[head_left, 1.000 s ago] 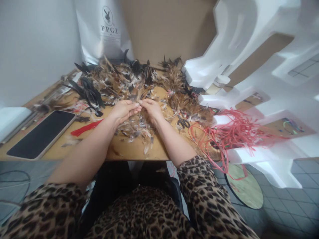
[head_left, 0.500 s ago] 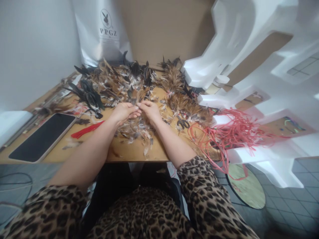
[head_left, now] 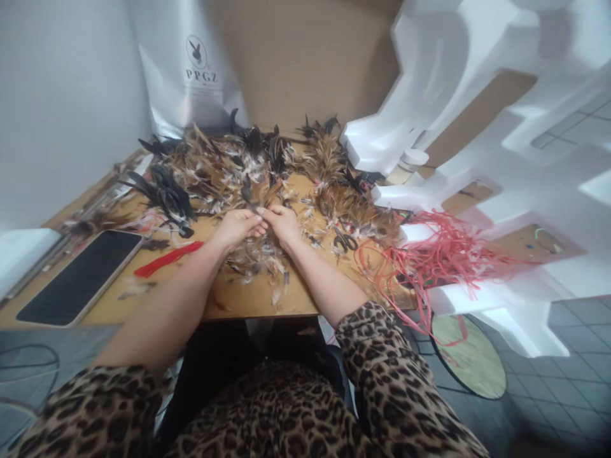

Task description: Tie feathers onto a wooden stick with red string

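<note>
Over the front middle of the wooden table [head_left: 267, 308], my left hand [head_left: 240, 227] and my right hand [head_left: 280, 222] meet at the fingertips. Both are closed in a pinch on a small bunch of feathers [head_left: 260, 193], brown with a dark one at its left, pointing away from me. Loose pale and brown feathers [head_left: 260, 261] lie beneath the hands. Behind them spreads a heap of brown feathers [head_left: 195, 159]. Black feathers [head_left: 165, 194] lie to the left, and more brown bunches [head_left: 353, 207] to the right.
A phone [head_left: 81, 277] and a red tassel [head_left: 168, 257] lie at the left. Black scissors [head_left: 344, 242] rest right of my hands, beside tangled red ribbon [head_left: 439, 251]. White foam pieces [head_left: 520, 159] stand at the right, with a white-lidded jar [head_left: 409, 165]. A silver bag [head_left: 195, 76] stands behind.
The camera view has shifted slightly, so the table and hands sit a little lower. Both hands remain together at the feather bunch, with little visible change in grip.
</note>
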The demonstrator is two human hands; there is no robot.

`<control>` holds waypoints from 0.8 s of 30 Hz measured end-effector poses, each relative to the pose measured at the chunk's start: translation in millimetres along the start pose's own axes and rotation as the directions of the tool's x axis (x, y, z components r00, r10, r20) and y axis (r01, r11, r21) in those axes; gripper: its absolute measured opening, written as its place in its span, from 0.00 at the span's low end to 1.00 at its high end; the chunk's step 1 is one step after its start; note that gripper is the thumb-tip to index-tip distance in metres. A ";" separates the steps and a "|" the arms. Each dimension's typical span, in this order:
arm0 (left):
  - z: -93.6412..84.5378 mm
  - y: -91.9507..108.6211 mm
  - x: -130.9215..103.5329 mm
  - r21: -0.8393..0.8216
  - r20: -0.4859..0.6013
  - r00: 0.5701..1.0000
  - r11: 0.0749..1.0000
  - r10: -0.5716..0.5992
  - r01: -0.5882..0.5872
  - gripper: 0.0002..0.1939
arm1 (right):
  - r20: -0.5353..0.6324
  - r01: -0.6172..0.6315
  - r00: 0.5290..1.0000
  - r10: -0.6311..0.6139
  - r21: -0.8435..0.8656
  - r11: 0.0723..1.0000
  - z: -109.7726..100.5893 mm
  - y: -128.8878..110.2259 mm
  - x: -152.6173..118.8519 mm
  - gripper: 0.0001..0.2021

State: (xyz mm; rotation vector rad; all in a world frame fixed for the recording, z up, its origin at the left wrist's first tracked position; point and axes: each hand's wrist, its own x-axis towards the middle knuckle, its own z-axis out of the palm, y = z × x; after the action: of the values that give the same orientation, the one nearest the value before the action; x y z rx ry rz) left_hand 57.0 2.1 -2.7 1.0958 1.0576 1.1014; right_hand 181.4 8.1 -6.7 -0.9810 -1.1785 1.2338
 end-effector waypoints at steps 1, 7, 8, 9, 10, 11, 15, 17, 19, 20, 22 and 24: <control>-1.0 0.0 -0.1 0.014 0.012 1.000 1.000 0.001 -0.001 0.09 | 0.010 -0.004 1.000 0.004 -0.005 1.000 -0.6 -0.2 0.1 0.19; -4.2 3.5 -0.7 -0.117 -0.001 0.999 0.992 -0.050 0.050 0.06 | 0.041 0.120 0.993 -0.115 -0.152 0.981 -3.4 1.1 2.4 0.14; -4.6 4.5 -0.5 -0.175 -0.025 0.997 0.983 -0.067 0.061 0.05 | 0.050 0.178 0.984 -0.171 -0.214 0.961 -3.9 1.1 2.5 0.12; -5.1 5.4 -0.2 -0.232 -0.042 0.996 0.970 -0.082 0.070 0.04 | 0.069 0.243 0.970 -0.233 -0.294 0.924 -4.7 0.7 2.2 0.11; -5.8 6.2 0.1 -0.282 -0.048 0.994 0.956 -0.095 0.078 0.03 | 0.101 0.309 0.951 -0.293 -0.387 0.869 -5.5 -0.1 1.5 0.13; -6.4 6.7 0.4 -0.324 -0.043 0.993 0.942 -0.107 0.088 0.03 | 0.149 0.371 0.928 -0.343 -0.479 0.796 -6.5 -1.4 0.6 0.14; -6.8 5.6 1.0 -0.420 0.012 0.987 0.895 -0.161 0.151 0.01 | 0.331 0.487 0.868 -0.370 -0.714 0.503 -9.4 -9.4 -4.0 0.17; -5.1 4.1 0.7 -0.442 0.033 0.983 0.880 -0.178 0.174 0.02 | 0.339 0.469 0.876 -0.344 -0.764 0.443 -9.9 -13.1 -5.9 0.15; -2.9 3.0 0.1 -0.451 0.047 0.981 0.873 -0.186 0.187 0.04 | 0.327 0.446 0.887 -0.325 -0.788 0.424 -9.9 -15.2 -6.9 0.14; -2.2 2.8 -0.2 -0.448 0.052 0.980 0.873 -0.190 0.194 0.05 | 0.323 0.439 0.891 -0.320 -0.794 0.421 -9.9 -15.5 -7.0 0.13; -2.7 4.0 -0.4 -0.425 0.050 0.980 0.884 -0.193 0.196 0.05 | 0.331 0.445 0.889 -0.317 -0.789 0.424 -10.6 -14.7 -6.1 0.13; -7.0 7.0 0.5 -0.393 0.007 0.986 0.907 -0.164 0.153 0.05 | 0.338 0.460 0.882 -0.327 -0.765 0.451 -13.0 -12.8 -2.9 0.15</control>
State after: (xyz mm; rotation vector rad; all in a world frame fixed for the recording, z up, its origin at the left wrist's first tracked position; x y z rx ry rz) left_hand 49.3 4.2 3.1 0.6639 0.8787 1.1373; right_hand 196.5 4.6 3.4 -1.1849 -2.0723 0.2826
